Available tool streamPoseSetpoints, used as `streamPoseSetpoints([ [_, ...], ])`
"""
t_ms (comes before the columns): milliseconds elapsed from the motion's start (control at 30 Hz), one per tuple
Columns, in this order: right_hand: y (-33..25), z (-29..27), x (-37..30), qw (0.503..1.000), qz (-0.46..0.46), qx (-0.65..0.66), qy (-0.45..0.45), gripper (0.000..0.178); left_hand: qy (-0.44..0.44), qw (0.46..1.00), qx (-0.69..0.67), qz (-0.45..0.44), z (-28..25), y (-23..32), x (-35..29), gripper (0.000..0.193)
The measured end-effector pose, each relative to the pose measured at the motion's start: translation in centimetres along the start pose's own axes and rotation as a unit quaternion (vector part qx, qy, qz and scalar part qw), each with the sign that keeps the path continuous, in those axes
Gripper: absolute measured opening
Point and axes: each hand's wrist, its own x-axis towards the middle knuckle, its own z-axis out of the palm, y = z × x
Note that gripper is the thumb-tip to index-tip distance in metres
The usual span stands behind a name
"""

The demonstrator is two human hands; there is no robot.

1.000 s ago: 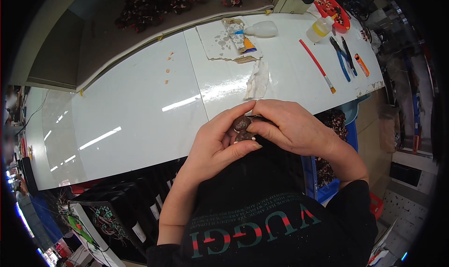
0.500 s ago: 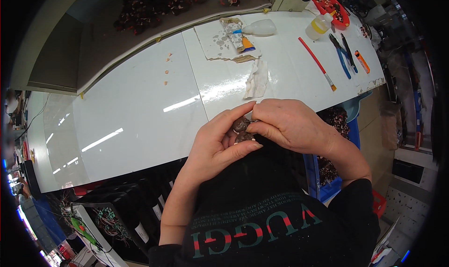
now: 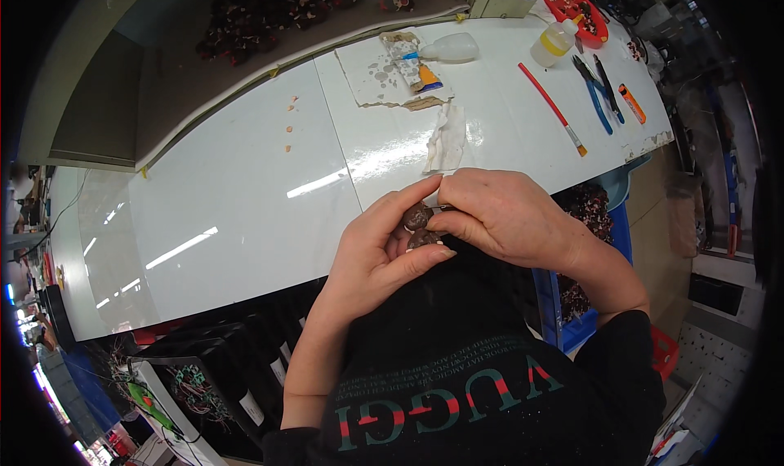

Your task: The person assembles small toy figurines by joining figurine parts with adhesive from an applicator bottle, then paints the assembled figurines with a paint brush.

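Brown rounded piece (image 3: pixel 418 217) sits between both hands (image 3: pixel 505 216).

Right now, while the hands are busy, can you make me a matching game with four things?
Things:
1. brush
2. pliers
3. crumpled strip
4. brown figure

Clues:
A. held in the left hand
B. has a red handle
C. white, on the table just beyond the hands
D. has blue handles

Pairs: 1-B, 2-D, 3-C, 4-A
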Motion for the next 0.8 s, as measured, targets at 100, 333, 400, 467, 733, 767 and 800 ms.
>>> streamPoseSetpoints([
  [100, -0.15, -0.4, -0.11, 1.0, 0.002, -0.016, -0.022, 0.025, -0.003, 1.0, 0.018, -0.003, -0.1, 0.21, -0.01, 0.064],
  [333, -0.07, -0.29, -0.09, 1.0, -0.002, -0.002, -0.001, 0.025, 0.004, 0.999, 0.029, 0.014, 0.03, -0.1, 0.05, 0.065],
  [400, -0.15, -0.6, -0.16, 0.999, 0.001, -0.024, -0.026, 0.024, 0.002, 0.999, 0.031, 0.012, 0.06, 0.03, 0.09, 0.065],
  [467, -0.04, -0.47, -0.24, 1.0, 0.003, -0.021, -0.017, 0.024, -0.001, 0.999, 0.031, 0.011, 0.13, -0.12, 0.14, 0.065],
  [733, -0.1, -0.67, -0.15, 1.0, 0.0, -0.02, -0.02, 0.024, 0.0, 0.999, 0.032, 0.014, 0.09, -0.2, 0.19, 0.065],
  [767, -0.11, -0.65, -0.14, 1.0, -0.001, -0.019, -0.013, 0.024, -0.001, 0.999, 0.032, 0.014, 0.09, -0.19, 0.2, 0.065],
  [800, -0.12, -0.61, -0.17, 1.0, -0.001, -0.017, -0.007, 0.024, 0.001, 0.999, 0.033, 0.014, 0.1, -0.18, 0.14, 0.065],
])
